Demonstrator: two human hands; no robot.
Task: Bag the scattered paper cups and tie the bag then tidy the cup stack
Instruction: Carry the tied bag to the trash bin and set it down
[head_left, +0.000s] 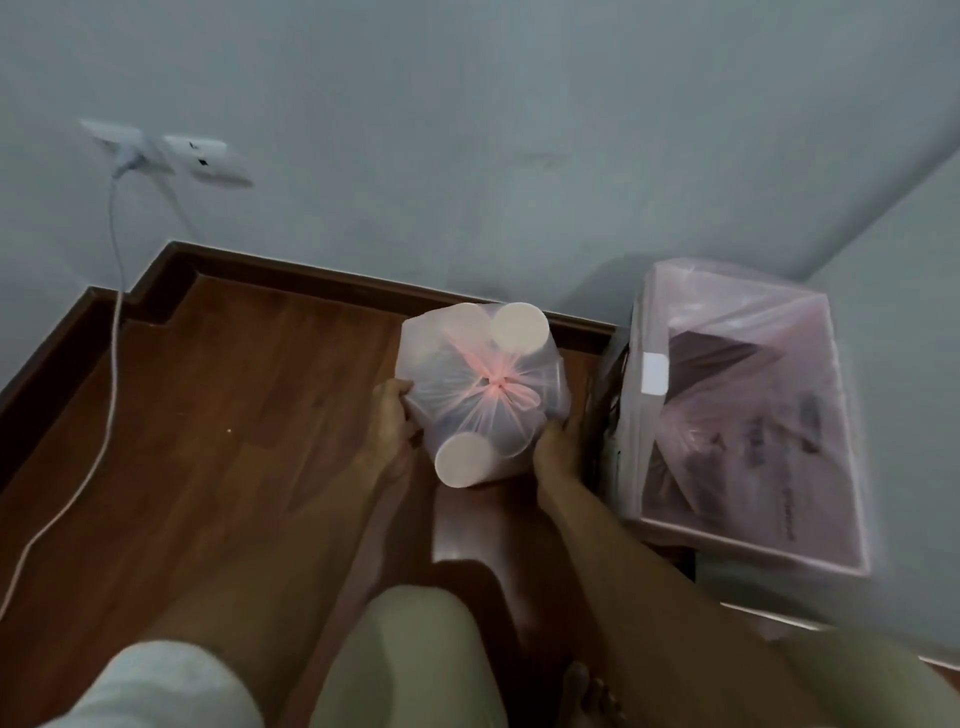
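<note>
Over the wooden floor (218, 415) we hold the knotted plastic bag (480, 395) of paper cups (465, 460) — left hand (392, 421) and right hand (561, 447) clasping its sides, beside the lined bin (748, 415).

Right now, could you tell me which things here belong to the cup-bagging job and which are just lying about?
Job: tied bag, paper cups inside it, left hand, right hand.
Lying about: lined bin, wall socket, white cable.

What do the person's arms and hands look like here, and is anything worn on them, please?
Both forearms are bare as far as the frame shows. The left hand and right hand carry no gloves, and no rings, watch or bands can be seen, though the picture is soft. No sleeve edge shows on either arm.
</note>
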